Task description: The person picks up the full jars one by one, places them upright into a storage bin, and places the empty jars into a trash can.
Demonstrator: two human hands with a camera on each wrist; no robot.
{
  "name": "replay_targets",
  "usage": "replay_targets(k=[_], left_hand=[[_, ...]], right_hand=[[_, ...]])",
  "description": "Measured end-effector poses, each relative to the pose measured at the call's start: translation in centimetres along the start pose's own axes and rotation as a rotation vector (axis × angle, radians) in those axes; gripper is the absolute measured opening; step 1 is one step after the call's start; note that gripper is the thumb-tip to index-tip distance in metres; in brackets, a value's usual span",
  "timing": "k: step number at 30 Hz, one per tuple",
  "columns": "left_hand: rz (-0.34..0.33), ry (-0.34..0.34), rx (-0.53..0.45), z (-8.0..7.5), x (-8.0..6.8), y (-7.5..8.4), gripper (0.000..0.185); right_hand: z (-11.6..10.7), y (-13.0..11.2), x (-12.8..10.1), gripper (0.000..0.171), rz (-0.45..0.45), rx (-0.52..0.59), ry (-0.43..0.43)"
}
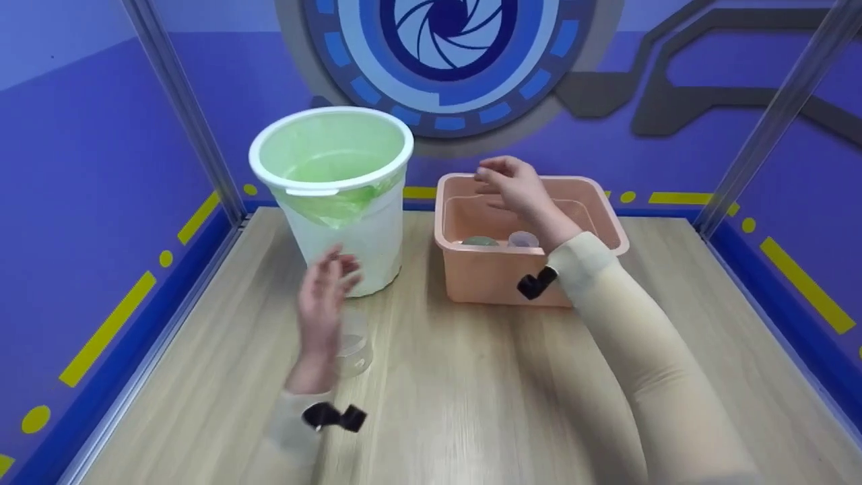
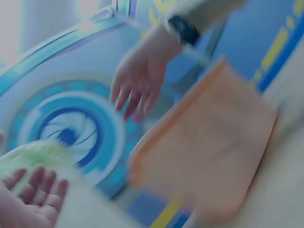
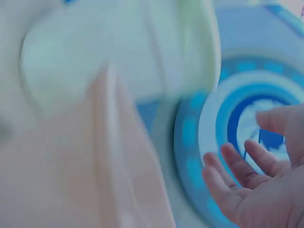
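My right hand (image 1: 517, 188) hangs over the pink plastic bin (image 1: 512, 276), its fingers loosely bent around nothing. Inside that bin lie a green rounded item (image 1: 479, 241) and a clear cup (image 1: 523, 240). On the left, my empty left hand (image 1: 323, 303) is raised with relaxed fingers in front of the white trash can (image 1: 363, 249). A clear plastic cup (image 1: 355, 353) stands on the table beside the left wrist, partly hidden by it. In the right wrist view the right hand's fingers (image 3: 237, 166) are spread and hold nothing.
A green bag (image 1: 350, 205) lines the trash can and folds over its rim. Both containers stand at the back of the wooden table (image 1: 444, 404), near the blue printed wall (image 1: 431, 155). Side walls with metal posts (image 1: 188, 114) enclose the table.
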State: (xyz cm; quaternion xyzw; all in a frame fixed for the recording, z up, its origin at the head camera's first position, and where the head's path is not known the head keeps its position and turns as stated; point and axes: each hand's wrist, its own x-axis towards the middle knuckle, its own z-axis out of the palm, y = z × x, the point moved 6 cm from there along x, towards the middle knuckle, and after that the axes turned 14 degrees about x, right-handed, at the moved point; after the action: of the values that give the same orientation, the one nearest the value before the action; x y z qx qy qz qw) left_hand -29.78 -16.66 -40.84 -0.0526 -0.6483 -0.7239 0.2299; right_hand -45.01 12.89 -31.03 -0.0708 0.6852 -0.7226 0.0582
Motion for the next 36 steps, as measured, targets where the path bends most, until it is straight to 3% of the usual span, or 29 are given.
replay_targets(k=[2, 3, 6, 9, 14, 19, 26, 36], left_hand=[[0.095, 0.048, 0.087, -2.9, -0.4, 0.0, 0.045], [0.106, 0.056, 0.129, -4.2, -0.6, -0.4, 0.048], [0.033, 0.021, 0.229, -7.2, -1.1, -2.5, 0.060], [-0.095, -0.099, 0.268, -8.8, -1.8, -5.0, 0.078], [-0.225, -0.327, 0.323, -8.7, -2.6, -7.7, 0.106], [-0.311, -0.436, 0.470, -8.0, -3.3, -9.0, 0.115], [-0.311, -0.422, 0.582, -7.9, -3.4, -9.6, 0.109], [-0.290, -0.408, 0.586, -7.7, -3.4, -9.8, 0.100]], right_hand=[[1.8, -0.4, -0.1, 0.046, 0.053, 0.172, -0.016], [2.8, -0.6, -0.1, 0.048, 0.078, 0.253, -0.028], [5.5, -0.7, -0.1, 0.054, 0.150, 0.422, -0.044], [7.7, -0.5, 0.2, 0.060, 0.196, 0.498, -0.047], [10.2, -0.1, 1.1, 0.063, 0.235, 0.539, -0.038], [11.6, 0.1, 1.6, 0.058, 0.238, 0.564, -0.035], [12.5, 0.3, 2.4, 0.042, 0.247, 0.547, 0.007], [13.1, 0.4, 2.8, 0.024, 0.233, 0.513, 0.049]])
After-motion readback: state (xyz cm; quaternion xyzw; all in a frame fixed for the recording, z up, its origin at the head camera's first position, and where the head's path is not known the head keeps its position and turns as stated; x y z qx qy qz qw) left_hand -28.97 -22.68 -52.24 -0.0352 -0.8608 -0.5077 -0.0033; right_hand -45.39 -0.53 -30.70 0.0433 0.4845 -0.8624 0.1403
